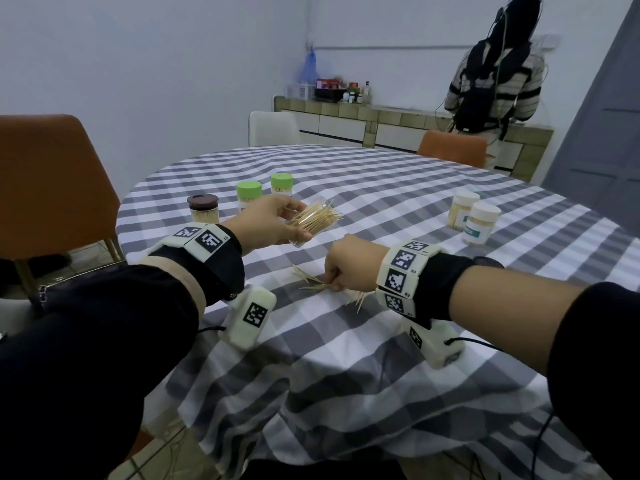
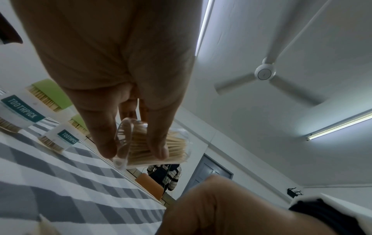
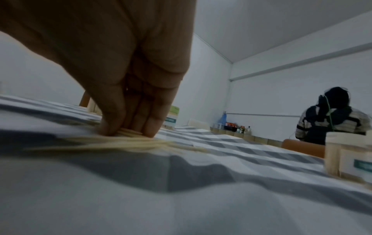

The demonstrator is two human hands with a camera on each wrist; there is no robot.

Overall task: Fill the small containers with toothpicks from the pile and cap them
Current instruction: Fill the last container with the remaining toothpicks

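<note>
**Toothpick filling: one jar uncapped, in hand**

Round table (image 1: 381, 188) under grey-checked cloth, chairs around, a person at the far counter.

- Left part, toward the far edge: brown-lidded jar (image 1: 203, 208); two green-capped jars (image 1: 249, 195), filled.
- Left hand (image 1: 266, 223): curled round clear open container (image 1: 313, 220), held tilted above the cloth, toothpicks bristling from its mouth.
- Near edge, centre: loose pile of toothpicks (image 1: 311, 284); right hand (image 1: 349, 265) pinching a bunch against the cloth.
- Right part: two white-capped jars (image 1: 479, 221).

Risks, judged: tilted mouth may shed sticks; a splayed bunch could jam at the crowded opening; wrinkled cloth may scatter strays.
</note>
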